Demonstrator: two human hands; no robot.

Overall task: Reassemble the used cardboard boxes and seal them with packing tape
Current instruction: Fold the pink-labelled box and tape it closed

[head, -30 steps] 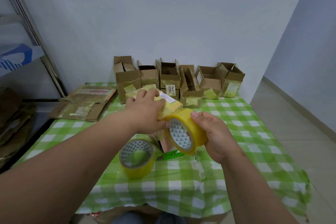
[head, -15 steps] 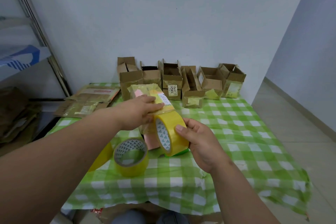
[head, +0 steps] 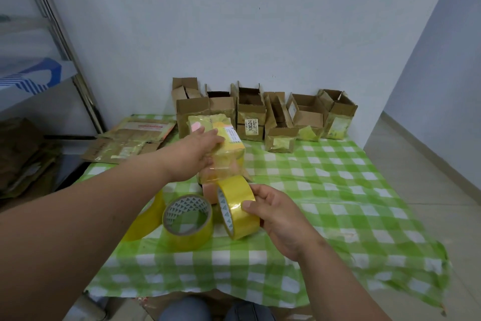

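Our left hand (head: 201, 150) presses flat on the taped box (head: 221, 148) mid-table; our right hand (head: 279, 214) grips the tape roll (head: 238, 207) just nearer us. Six boxes (head: 251, 112) along the far edge look assembled; flattened cardboard (head: 130, 141) at the left edge remains.

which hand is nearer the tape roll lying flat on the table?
Right. The right hand holds another roll just right of the flat roll. The left hand is farther back, pressing the box.
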